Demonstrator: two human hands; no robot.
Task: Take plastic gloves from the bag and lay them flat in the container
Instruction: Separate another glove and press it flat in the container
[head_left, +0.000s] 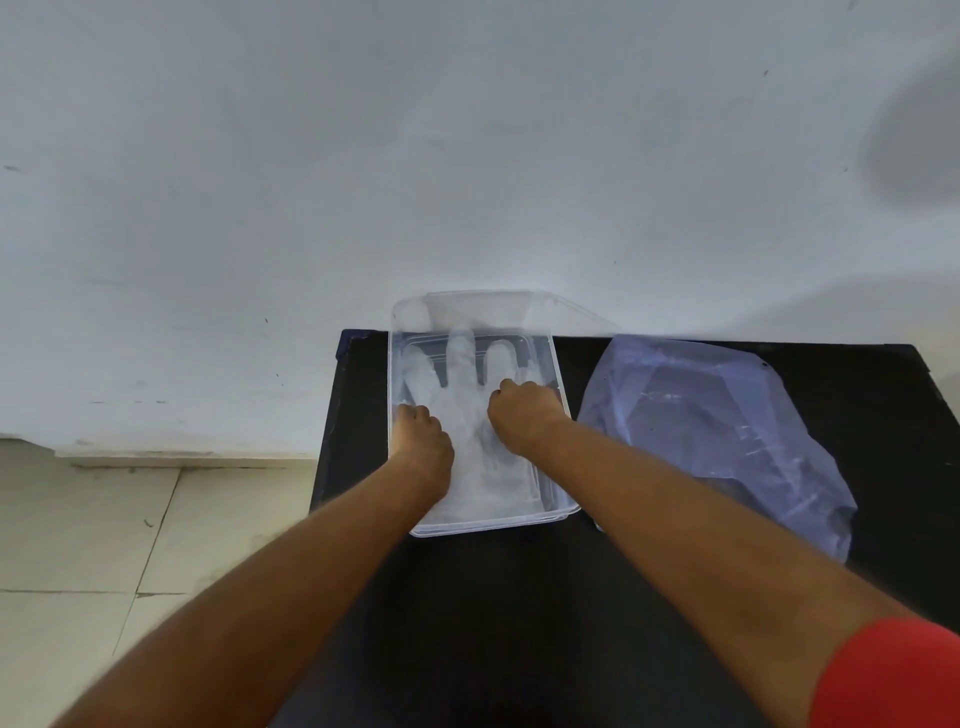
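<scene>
A clear plastic container (563, 512) is set on a black table (519, 597), its far end against a white wall (467, 156). A translucent glove (467, 410) is spread flat inside — fingers pointing far. The left hand (423, 441) and right hand (524, 415) are pressed on it with fingers curled under; whether anything is pinched cannot be told. The bag (727, 441) is seen just right of the container.
</scene>
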